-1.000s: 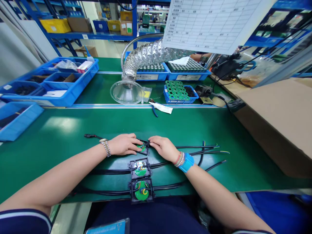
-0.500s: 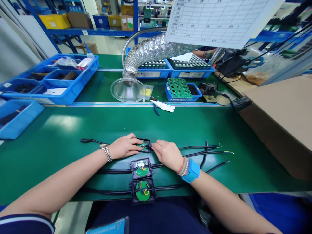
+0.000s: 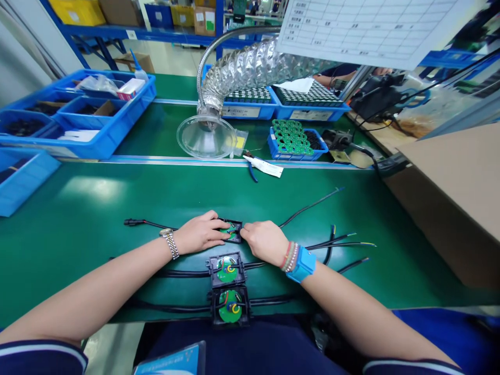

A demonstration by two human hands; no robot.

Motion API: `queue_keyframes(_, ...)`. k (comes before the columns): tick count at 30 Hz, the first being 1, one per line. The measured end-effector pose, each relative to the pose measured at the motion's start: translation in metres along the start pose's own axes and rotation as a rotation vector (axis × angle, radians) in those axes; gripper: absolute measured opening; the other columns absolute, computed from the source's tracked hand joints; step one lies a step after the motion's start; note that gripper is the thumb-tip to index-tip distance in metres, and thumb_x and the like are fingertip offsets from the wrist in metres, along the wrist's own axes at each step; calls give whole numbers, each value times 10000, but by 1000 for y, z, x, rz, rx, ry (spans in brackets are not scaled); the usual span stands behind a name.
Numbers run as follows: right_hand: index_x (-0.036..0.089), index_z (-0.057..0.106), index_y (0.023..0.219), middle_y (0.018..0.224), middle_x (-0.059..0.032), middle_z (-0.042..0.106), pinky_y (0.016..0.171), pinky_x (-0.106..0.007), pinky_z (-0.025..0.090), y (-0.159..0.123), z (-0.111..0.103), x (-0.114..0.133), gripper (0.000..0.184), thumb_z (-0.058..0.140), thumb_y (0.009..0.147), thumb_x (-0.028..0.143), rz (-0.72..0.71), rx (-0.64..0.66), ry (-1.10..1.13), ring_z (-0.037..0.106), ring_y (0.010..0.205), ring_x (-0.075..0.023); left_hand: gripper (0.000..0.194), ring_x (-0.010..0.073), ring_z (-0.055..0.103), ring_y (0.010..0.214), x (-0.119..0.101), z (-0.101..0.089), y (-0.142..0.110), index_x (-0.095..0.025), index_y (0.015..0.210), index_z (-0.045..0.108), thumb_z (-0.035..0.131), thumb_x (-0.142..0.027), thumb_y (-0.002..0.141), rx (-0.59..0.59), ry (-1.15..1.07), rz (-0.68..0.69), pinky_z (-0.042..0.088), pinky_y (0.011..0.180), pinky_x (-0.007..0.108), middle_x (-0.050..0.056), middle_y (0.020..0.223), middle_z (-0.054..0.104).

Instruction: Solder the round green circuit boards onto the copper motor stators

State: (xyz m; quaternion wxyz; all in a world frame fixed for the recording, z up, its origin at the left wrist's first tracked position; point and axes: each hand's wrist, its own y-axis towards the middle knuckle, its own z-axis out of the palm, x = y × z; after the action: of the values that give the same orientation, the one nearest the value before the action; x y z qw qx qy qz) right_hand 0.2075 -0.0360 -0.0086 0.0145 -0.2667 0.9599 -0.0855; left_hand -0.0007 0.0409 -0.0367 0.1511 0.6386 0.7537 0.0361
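Observation:
My left hand (image 3: 199, 233) lies over the left side of a small black junction box (image 3: 230, 230), with its fingers across the box's green circuit board. My right hand (image 3: 264, 242) presses its fingertips against the box's right edge. The cable from this box runs left to a black connector (image 3: 135, 222) and right to a loose wire (image 3: 312, 205). Nearer me, two more open junction boxes (image 3: 227, 270) (image 3: 230, 306) sit in a line, each with green boards and coloured wires. Black cables (image 3: 187, 273) pass through them, ending in stripped wires (image 3: 344, 245) at the right.
The green workbench (image 3: 97, 203) holds blue divided trays (image 3: 78, 125) at the left. Ahead are a clear fume hood (image 3: 205, 136) on a foil duct, blue-handled pliers (image 3: 252, 172), and a blue crate of green boards (image 3: 292, 140). A cardboard box (image 3: 453, 192) stands at the right.
A black wire now sweeps up and right from the box across the bench. My right hand has come back against the box, and the whole view has tilted slightly downward in the picture.

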Motion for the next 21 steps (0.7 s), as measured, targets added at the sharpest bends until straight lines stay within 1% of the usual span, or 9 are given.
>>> queue_keyframes(3, 146, 587, 852, 777, -73, 607, 573, -252, 362, -3, 9, 1, 182, 406, 845, 128, 43, -53, 24, 558, 678, -155, 269, 200, 421, 900, -2, -1, 0, -211, 1003, 653, 454, -323, 862, -1, 5, -6, 447, 763, 316, 66, 1092, 605)
queue_keyframes(5, 153, 597, 868, 781, -68, 597, 616, -253, 392, -7, 15, 0, 220, 379, 886, 177, 88, -140, 92, 550, 708, -158, 273, 198, 421, 895, -3, -1, -1, -212, 1005, 653, 451, -328, 863, 1, 6, -22, 448, 759, 313, 69, 1084, 607)
queue_keyframes(7, 160, 592, 977, 880, -83, 584, 702, -269, 412, -13, 19, -1, 254, 357, 910, 228, 111, -287, 171, 532, 797, -167, 273, 197, 419, 903, -5, -1, -1, -218, 1010, 650, 449, -331, 864, 6, 4, -41, 447, 762, 312, 70, 1086, 604)
queue_keyframes(8, 170, 576, 1047, 946, -93, 568, 744, -284, 410, -15, 21, -1, 268, 358, 913, 249, 95, -355, 195, 516, 843, -173, 272, 197, 417, 911, -5, 0, -2, -220, 1013, 648, 448, -331, 865, 9, 2, -50, 445, 769, 312, 70, 1092, 600)
queue_keyframes(9, 187, 551, 1111, 1010, -99, 547, 771, -301, 403, -17, 21, -1, 283, 366, 911, 266, 63, -404, 206, 496, 881, -181, 272, 198, 412, 922, -6, 0, -2, -221, 1016, 646, 446, -329, 866, 14, 1, -58, 443, 778, 313, 69, 1101, 594)
queue_keyframes(10, 206, 529, 1154, 1055, -101, 528, 781, -316, 396, -18, 21, -1, 300, 377, 908, 284, 22, -422, 203, 479, 904, -189, 273, 199, 407, 931, -7, 0, -2, -220, 1017, 644, 443, -328, 867, 21, 1, -65, 441, 786, 315, 67, 1108, 588)
queue_keyframes(13, 236, 511, 1188, 1081, -101, 509, 734, -331, 376, -17, 18, 1, 326, 400, 898, 338, -48, -359, 154, 450, 903, -208, 286, 204, 392, 930, -8, -1, -2, -214, 1026, 637, 426, -331, 873, 40, 8, -82, 440, 792, 318, 66, 1112, 571)
queue_keyframes(17, 221, 505, 1183, 1003, -90, 498, 697, -315, 350, -7, 15, 2, 343, 407, 893, 377, -34, -283, 143, 436, 864, -197, 296, 195, 398, 902, -10, -3, -1, -220, 1018, 635, 403, -341, 879, 77, 15, -103, 439, 791, 321, 80, 1140, 513)
queue_keyframes(21, 223, 518, 1160, 935, -68, 467, 678, -298, 333, 2, 14, 2, 341, 441, 877, 398, -58, -250, 159, 431, 830, -180, 299, 195, 412, 907, -11, -3, 0, -227, 1010, 636, 398, -351, 878, 73, 18, -119, 438, 794, 335, 99, 1146, 460)
